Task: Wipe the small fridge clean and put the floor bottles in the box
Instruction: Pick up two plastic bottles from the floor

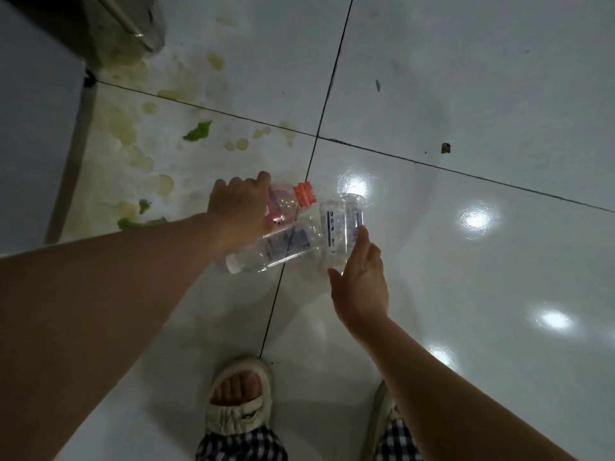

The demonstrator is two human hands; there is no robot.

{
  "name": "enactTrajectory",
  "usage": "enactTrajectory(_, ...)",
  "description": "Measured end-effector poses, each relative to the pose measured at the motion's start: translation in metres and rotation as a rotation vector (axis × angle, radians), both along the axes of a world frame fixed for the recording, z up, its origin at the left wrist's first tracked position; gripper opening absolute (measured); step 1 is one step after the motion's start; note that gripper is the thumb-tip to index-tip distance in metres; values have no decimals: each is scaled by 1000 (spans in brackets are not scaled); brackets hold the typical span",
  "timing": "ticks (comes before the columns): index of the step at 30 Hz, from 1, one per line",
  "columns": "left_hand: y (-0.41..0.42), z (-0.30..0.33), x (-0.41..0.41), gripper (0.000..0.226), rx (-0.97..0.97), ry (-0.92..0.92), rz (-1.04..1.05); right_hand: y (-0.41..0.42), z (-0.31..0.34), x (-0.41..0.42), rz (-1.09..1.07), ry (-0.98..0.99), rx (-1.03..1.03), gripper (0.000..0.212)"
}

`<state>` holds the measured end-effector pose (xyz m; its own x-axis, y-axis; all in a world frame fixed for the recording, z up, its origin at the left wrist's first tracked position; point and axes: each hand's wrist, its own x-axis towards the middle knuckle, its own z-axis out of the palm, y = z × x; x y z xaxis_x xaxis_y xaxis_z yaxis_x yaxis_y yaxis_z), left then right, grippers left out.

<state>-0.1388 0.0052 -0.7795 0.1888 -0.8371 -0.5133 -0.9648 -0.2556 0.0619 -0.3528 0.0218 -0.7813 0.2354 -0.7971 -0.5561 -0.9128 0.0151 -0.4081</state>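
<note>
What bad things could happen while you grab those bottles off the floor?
1. The left hand seems to hold the orange-capped bottle and a second clear bottle together, so one could slip out.
2. The right hand is open beside the third bottle; a nudge might roll it away.
3. Yellowish spill stains and green scraps lie near the slippers, so a step there could slide.

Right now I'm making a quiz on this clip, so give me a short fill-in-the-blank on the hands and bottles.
1. The left hand grips the bottle with the ____ cap.
2. The white-capped bottle lies on its ____.
3. The right hand is ____, reaching for the clear bottle.
4. Scraps of ____ leaf lie on the stained floor.

Missing words: orange; side; open; green
</note>
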Motion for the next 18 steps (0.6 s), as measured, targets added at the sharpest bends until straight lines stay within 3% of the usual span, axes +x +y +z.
enactTrajectory(7,-2,30,-8,70,87,88,64,-14,29,-16,134,82,165,93)
enactTrajectory(14,-32,172,-43,71,130,104,106,-77,161,-34,288,106,147,84)
enactTrajectory(18,-61,258,-66,57,31,165,193,-130,247,-37,394,122,56,77)
